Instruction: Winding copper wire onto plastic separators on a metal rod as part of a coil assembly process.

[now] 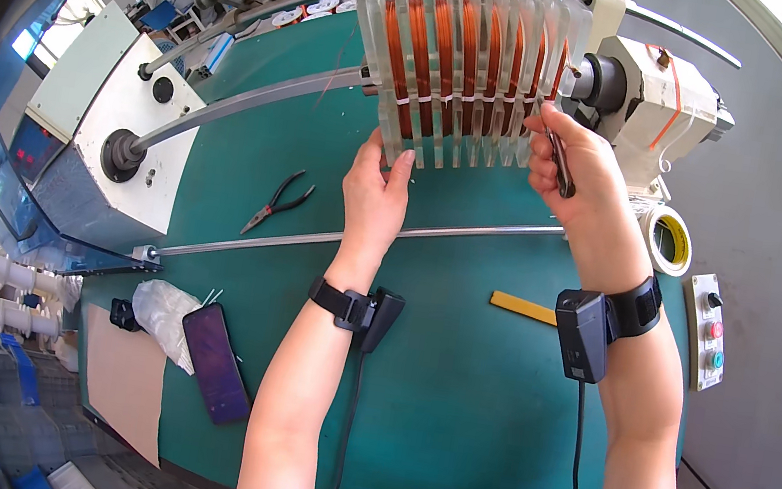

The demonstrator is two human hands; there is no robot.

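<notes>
A coil former of clear plates, wound with copper-coloured wire in several sections, sits on a horizontal shaft in front of me. White ties or tape cross the windings in a row. My left hand grips the former's lower left edge, thumb and fingers around the end plate. In my right hand, at the right end of the windings, is a slim dark metal hand tool. Its tip points up toward the last winding; its exact kind is partly hidden by my fingers.
Pliers lie on the green table left of a metal rod. A yellow strip, phone, plastic bag, tape rolls and a button box lie around. Machine housings flank the shaft.
</notes>
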